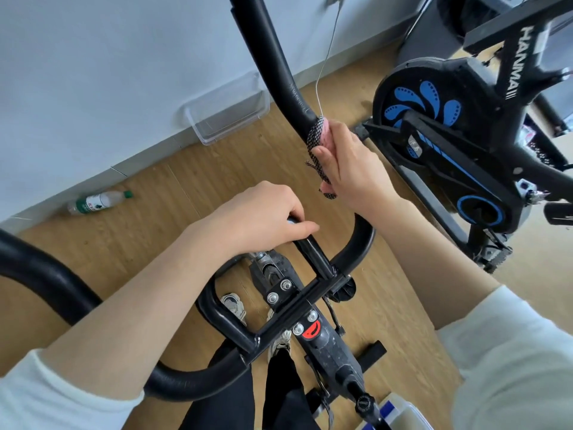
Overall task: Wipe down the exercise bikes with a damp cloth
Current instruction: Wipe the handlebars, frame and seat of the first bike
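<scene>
I am steadying the bike (325, 339) with my left hand (266, 212), fingers curling over its short centre bar (313, 256). On the padded handlebar horn (279, 66), the cloth (315, 139) is sitting wrapped under my right hand (353, 172) — fingers and thumb curling round both. I am judging it soft, limp and light, best gripped bunched full-width — the 2nd bike (459, 144) is standing at the right.
</scene>
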